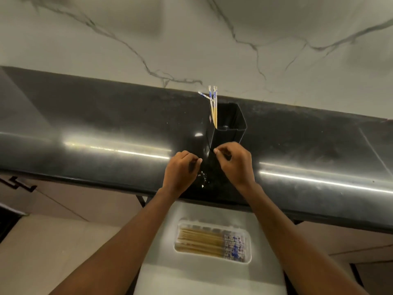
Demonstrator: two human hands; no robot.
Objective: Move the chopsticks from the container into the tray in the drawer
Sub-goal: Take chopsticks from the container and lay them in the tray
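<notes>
Marble-veined wall (191, 35) fills the upper part of my view, pale with grey streaks, and below it a dark, glossy counter (95, 133) runs across from left to right with long streaks of light on it. Under the counter's front edge I see the white drawer (197, 275) pulled out toward me, and in it a pale tray (212, 223) already holding a row of chopsticks laid flat, their blue-patterned ends to the right. On the counter stands a black, square-mouthed container (232, 124), upright, with a few chopsticks (214, 105) leaning in its left corner, patterned ends up, and one more poking out to the left at a slant. My two forearms reach up from the bottom of the view to the foot of that container. My right hand (236, 162) sits against its lower front, fingers curled in with thumb and forefinger pinched together; whether it grips the container's base I cannot tell. My left hand (180, 169) is just beside it to the left, loosely curled with fingertips drawn to the thumb, holding nothing that I can make out. The chopsticks in the container rise well above both hands, apart from them; those in the tray lie below, between my forearms.
</notes>
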